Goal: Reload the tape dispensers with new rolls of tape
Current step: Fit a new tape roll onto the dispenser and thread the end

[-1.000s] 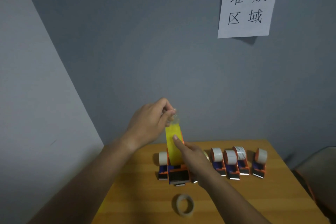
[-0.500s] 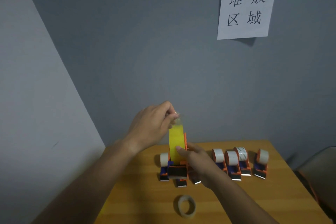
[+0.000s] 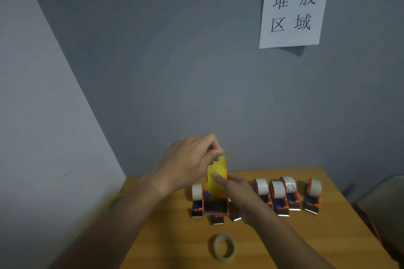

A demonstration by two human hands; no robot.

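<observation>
I hold an orange tape dispenser [image 3: 216, 206] upright above the wooden table [image 3: 328, 236]. My right hand [image 3: 238, 194] grips its side, the thumb lying on the yellow roll of tape [image 3: 216, 178] mounted in it. My left hand [image 3: 192, 160] pinches the free end of the tape just above the roll. Several orange-and-blue dispensers loaded with clear rolls stand in a row behind: one to the left [image 3: 197, 200] and several to the right [image 3: 286, 194]. A loose, thin clear roll [image 3: 224, 250] lies flat near the table's front.
The table stands in a corner of grey walls. A paper sign [image 3: 293, 4] with printed characters hangs on the back wall. At the right edge, part of a chair [image 3: 384, 203] shows beside the table.
My left hand has come down a little with the tape end, so the drawn-out strip is shorter. The dispenser and my right hand have stayed in about the same place.
</observation>
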